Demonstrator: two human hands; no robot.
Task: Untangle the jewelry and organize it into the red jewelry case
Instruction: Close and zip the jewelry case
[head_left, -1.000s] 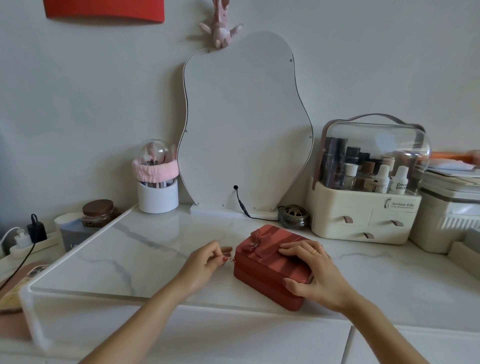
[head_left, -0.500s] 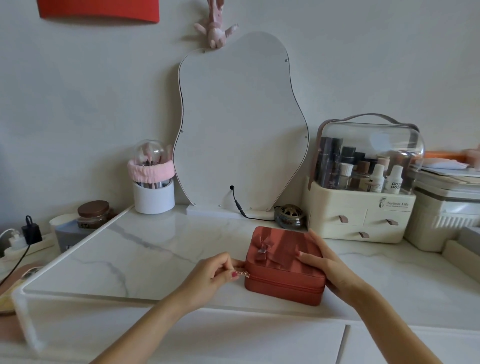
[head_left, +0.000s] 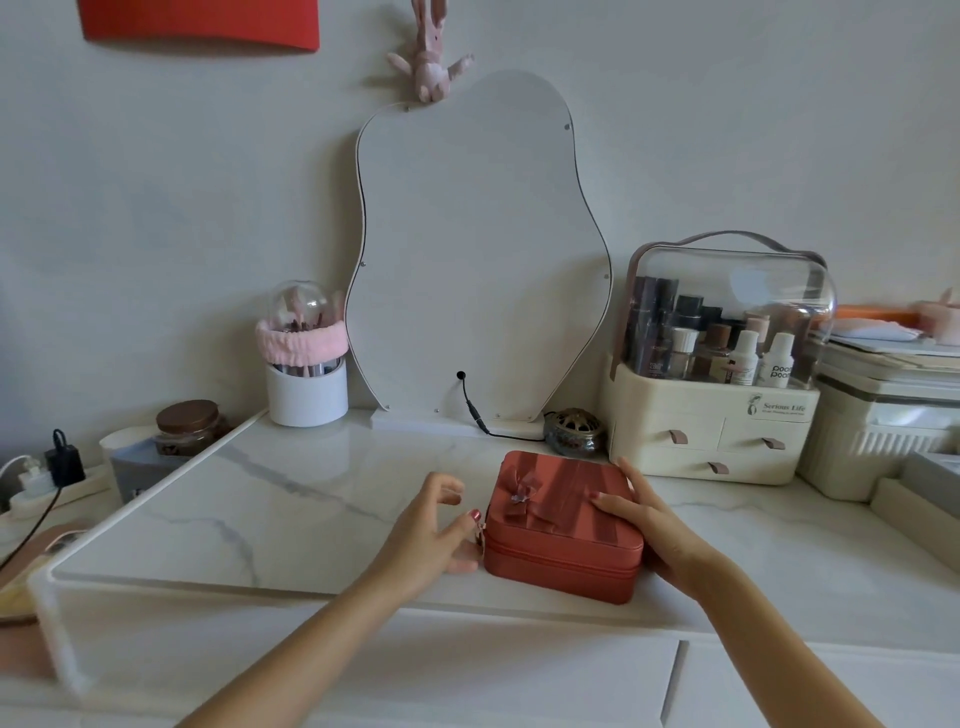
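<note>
Head view: red jewelry case (head_left: 563, 525) zipped closed, right hand (head_left: 655, 525) steadying it.

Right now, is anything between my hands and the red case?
Nothing visible. The left hand touches the case at its zipper end, and the right hand rests on the lid. The case is shut.

1. Marble-patterned tabletop (head_left: 291, 499).
2. Wavy-edged mirror (head_left: 478, 249) leaning on the wall, black cable (head_left: 475, 410) plugged at its base.
3. White brush holder (head_left: 307, 384), pink band around it.
4. Cream cosmetics organizer (head_left: 717, 415), clear lid, bottles inside.
5. Brown-lidded jar (head_left: 188, 423) at left.
6. Plush rabbit (head_left: 431, 57) above the mirror.
</note>
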